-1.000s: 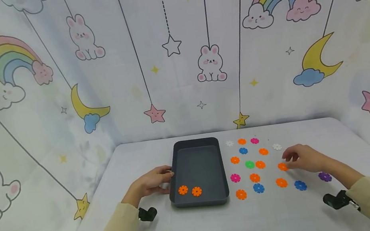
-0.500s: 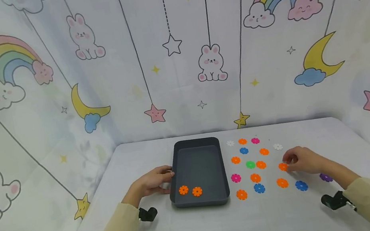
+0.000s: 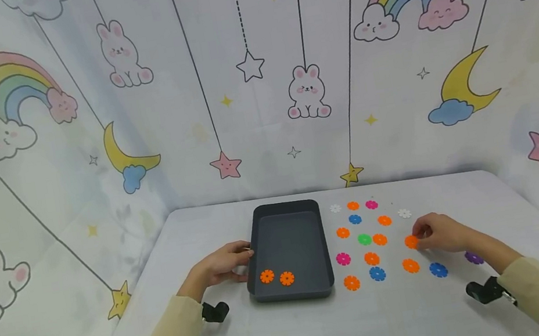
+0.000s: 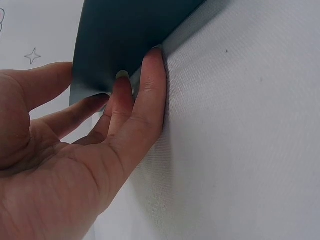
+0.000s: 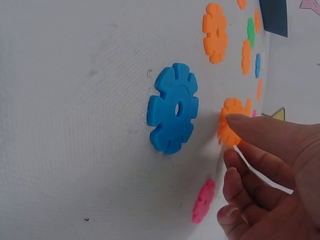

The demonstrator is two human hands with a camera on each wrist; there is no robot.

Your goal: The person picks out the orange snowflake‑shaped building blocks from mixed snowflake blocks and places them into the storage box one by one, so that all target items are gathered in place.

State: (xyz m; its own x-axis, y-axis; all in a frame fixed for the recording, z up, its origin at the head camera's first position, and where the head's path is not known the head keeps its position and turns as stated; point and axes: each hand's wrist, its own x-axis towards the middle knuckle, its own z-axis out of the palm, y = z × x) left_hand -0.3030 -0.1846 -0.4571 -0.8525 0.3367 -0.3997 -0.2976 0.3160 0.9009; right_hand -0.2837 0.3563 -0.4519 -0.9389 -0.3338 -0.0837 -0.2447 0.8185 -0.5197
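Right of the tray (image 3: 291,241), orange disc (image 3: 410,242) pinched in right hand (image 3: 439,232).
Left hand (image 3: 223,263) grips tray wall: smooth, dark grey. Nearby blue disc (image 5: 169,122): notched rim, centre hole. Worktop (image 3: 327,329): white, fine weave.

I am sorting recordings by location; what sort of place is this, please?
Probably an indoor tabletop recording setup: a cartoon backdrop stands behind a white table, and black wrist devices look like small cameras.

The head camera, well back, looks forward and down at the dark grey rectangular tray (image 3: 289,241); the left-wrist camera closely faces its left wall (image 4: 125,40); the right-wrist camera, low at its right, shares its corner (image 5: 276,19) with the head view.
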